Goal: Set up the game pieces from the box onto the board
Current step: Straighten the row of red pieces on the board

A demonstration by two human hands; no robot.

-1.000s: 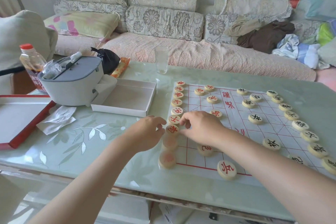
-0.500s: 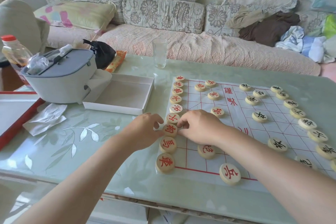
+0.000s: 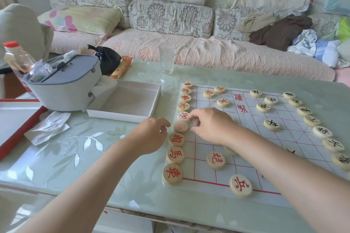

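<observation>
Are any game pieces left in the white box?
No, the floor of the white box lies bare wherever it shows, with nothing resting on it.

Table (image 3: 91, 159): it stands in front of you, and the sofa (image 3: 189, 53) is behind it.
Board (image 3: 251, 149): it lies on the right part of the table.
Pieces: the left row (image 3: 175, 155) runs along the board's left edge and the right row (image 3: 322, 131) along its right edge, with others on the board between them.
Box (image 3: 130, 100): on the table, just left of the board's far corner.
Glass (image 3: 167, 58): behind the box, near the table's far edge.
Bin (image 3: 66, 85): just left of the box, with the bottle (image 3: 17, 58) behind it.
Tissue (image 3: 49, 126): before the bin, with the tray (image 3: 19, 119) at its left.
Your hands: the left hand (image 3: 149, 136) is beside the board's left edge and the right hand (image 3: 210, 125) is over the board. One piece (image 3: 180, 126) of the left row lies between them.
</observation>
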